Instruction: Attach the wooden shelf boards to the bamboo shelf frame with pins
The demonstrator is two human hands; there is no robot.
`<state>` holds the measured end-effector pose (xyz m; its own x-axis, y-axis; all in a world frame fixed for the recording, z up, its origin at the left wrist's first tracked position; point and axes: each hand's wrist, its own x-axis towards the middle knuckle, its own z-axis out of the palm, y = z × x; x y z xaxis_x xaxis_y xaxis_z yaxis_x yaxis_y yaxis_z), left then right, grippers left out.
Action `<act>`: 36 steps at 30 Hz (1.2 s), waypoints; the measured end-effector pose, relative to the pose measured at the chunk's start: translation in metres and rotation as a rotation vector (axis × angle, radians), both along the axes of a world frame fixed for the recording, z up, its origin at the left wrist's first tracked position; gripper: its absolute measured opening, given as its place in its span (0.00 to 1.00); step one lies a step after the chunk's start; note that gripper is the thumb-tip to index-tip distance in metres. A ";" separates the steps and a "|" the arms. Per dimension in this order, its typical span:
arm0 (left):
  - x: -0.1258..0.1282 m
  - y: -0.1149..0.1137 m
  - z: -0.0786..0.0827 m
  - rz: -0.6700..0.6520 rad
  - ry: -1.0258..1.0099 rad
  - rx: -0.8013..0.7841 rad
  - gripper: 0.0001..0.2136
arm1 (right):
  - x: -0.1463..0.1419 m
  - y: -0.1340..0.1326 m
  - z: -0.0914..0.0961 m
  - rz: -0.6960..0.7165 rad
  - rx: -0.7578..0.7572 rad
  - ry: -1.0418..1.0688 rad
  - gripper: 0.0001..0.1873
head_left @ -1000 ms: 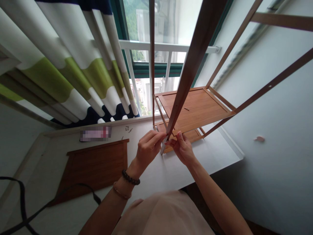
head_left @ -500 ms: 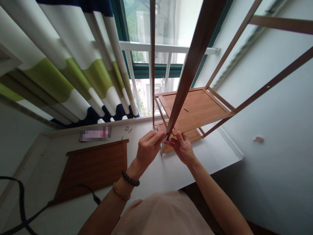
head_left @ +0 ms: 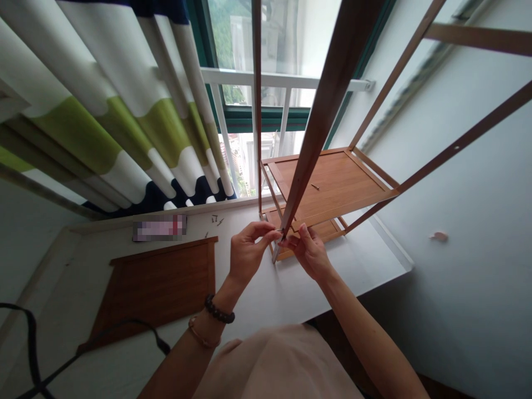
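My left hand [head_left: 250,249] pinches a small screw [head_left: 279,230] between thumb and fingertips, against the left side of the shelf's near upright [head_left: 305,169]. On the other side of that post, my right hand [head_left: 310,250] closes around the corner where the upper shelf board [head_left: 328,177] meets it, thumb on the board's edge. Part of the right fingers is hidden behind the post. A loose screw [head_left: 315,187] lies on this brown wooden board. Below it sits a lower shelf board [head_left: 328,233], partly covered by my hands.
On the white ledge lie a separate wooden panel [head_left: 160,285], several screws [head_left: 215,219] and a blurred flat package [head_left: 160,228]. A black cable [head_left: 62,363] crosses the lower left. Striped curtains [head_left: 145,127] and a railed window [head_left: 286,80] stand behind; a white wall [head_left: 469,210] bounds the right.
My left hand has drawn slightly left from the post and its fingers have opened out a little, showing the screw's shank. My right hand stays in place.
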<state>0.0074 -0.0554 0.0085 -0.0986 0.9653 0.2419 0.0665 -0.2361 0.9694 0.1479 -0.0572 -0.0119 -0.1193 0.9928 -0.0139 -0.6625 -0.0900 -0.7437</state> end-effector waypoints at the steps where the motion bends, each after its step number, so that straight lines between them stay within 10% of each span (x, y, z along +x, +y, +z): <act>1: 0.000 0.001 -0.001 -0.015 -0.023 -0.026 0.09 | 0.000 0.000 0.000 0.003 0.004 -0.006 0.10; 14: -0.005 0.001 0.010 0.002 0.274 0.056 0.07 | 0.002 -0.001 0.000 -0.011 0.016 -0.025 0.10; 36: 0.000 -0.003 0.008 0.003 0.114 0.078 0.06 | 0.002 -0.001 0.005 -0.015 -0.040 -0.033 0.10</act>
<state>0.0074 -0.0584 0.0169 -0.0691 0.9428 0.3262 0.1763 -0.3103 0.9341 0.1498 -0.0581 -0.0067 -0.1032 0.9930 -0.0574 -0.6392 -0.1104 -0.7610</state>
